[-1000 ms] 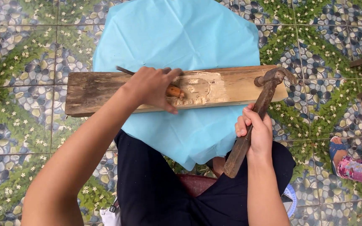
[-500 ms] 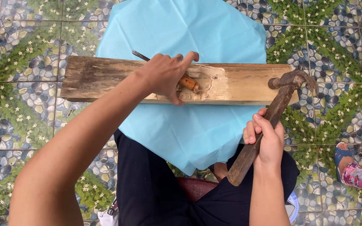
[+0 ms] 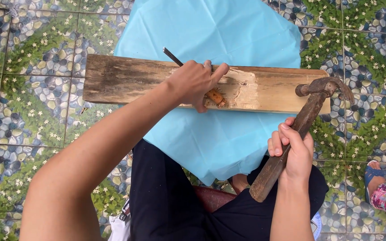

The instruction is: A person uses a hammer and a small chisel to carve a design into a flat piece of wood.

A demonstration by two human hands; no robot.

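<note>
My left hand is wrapped around a thin dark metal chisel with an orange-brown handle, pressing it against the long weathered wooden plank that runs across the middle of the frame. The plank lies on a light blue sheet spread over the pebble-and-flower patterned floor tiles. At the lower right, my right hand grips the wooden shaft of a rusty claw hammer, its head resting at the plank's right end.

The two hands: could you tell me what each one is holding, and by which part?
The right hand grips a hammer at mid-handle. The left hand wraps around a chisel along its shaft, over the wooden plank.
</note>
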